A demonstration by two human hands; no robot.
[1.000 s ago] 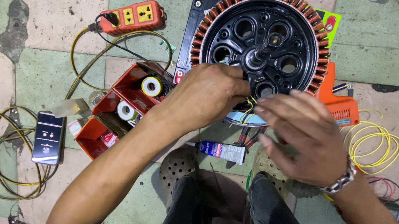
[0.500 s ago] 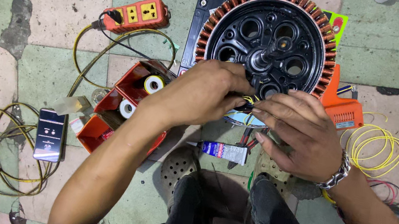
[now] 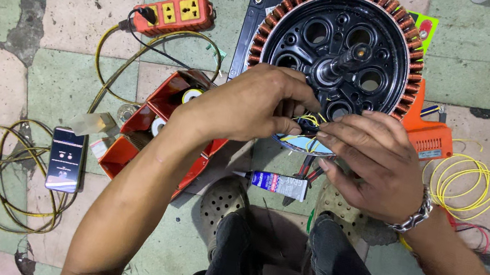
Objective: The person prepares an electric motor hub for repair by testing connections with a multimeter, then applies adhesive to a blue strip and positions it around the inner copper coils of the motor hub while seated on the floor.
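A large round motor stator [image 3: 342,48] with copper windings around a black hub lies on the tiled floor ahead of me. At its near edge my left hand [image 3: 249,106] and my right hand [image 3: 370,163] meet, both pinching thin yellow wires [image 3: 310,123] that come out of the stator. The fingertips almost touch. My right wrist wears a metal bracelet [image 3: 418,215].
Left of my arm stands an orange tray [image 3: 156,124] with tape rolls. An orange power strip [image 3: 173,13] lies farther back, a phone [image 3: 65,159] and coiled cable [image 3: 5,186] to the left. A glue tube [image 3: 280,185], an orange tool [image 3: 426,135] and yellow wire coil [image 3: 464,183] surround my sandalled feet.
Both hands have shifted slightly toward the stator's near edge and closed in on the yellow wires. The view has tilted a little, so the stator sits lower in the picture.
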